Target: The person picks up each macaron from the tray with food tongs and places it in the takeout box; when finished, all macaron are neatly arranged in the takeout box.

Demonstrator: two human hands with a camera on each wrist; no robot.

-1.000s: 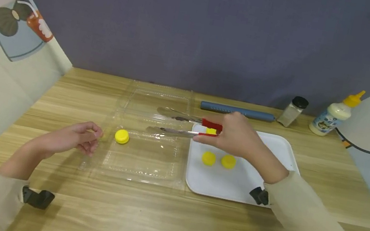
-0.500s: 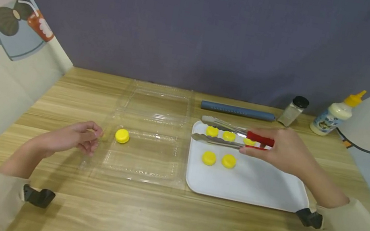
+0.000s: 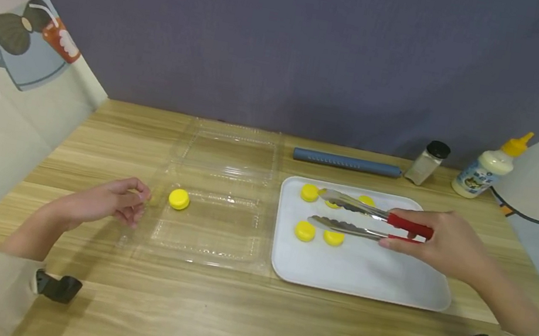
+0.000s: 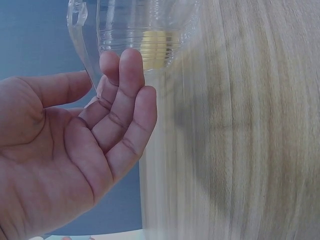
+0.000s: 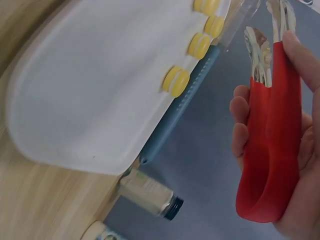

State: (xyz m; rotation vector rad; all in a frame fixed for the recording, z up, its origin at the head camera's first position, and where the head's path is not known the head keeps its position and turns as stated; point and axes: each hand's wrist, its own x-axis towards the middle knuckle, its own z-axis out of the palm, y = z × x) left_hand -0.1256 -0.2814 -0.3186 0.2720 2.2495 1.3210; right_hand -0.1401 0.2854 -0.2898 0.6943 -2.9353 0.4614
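Note:
My left hand [image 3: 106,200] is at the left rim of a clear plastic clamshell box [image 3: 211,260], pinching its edge between thumb [image 4: 70,87] and forefinger. The box lies with its lid folded back, and one yellow macaron [image 3: 179,199] sits at its left side. My right hand [image 3: 456,247] grips metal tongs by their red handles [image 5: 282,130]. The tongs' tips are spread apart, with nothing between them, over a white tray [image 3: 364,276]. On the tray several yellow macarons [image 3: 304,231] lie in two rows, some partly covered by the tongs in the head view.
Behind the tray lies a long blue box [image 3: 345,162]. A small jar with a black lid [image 3: 425,164] and a squeeze bottle with a yellow nozzle [image 3: 480,170] stand at the back right. A dark cloth wall [image 3: 290,46] closes off the table's far edge.
My right hand has carried the tongs rightward from above the clear box to above the tray, then slightly nearer to me. My left hand and the macaron in the box have stayed put.

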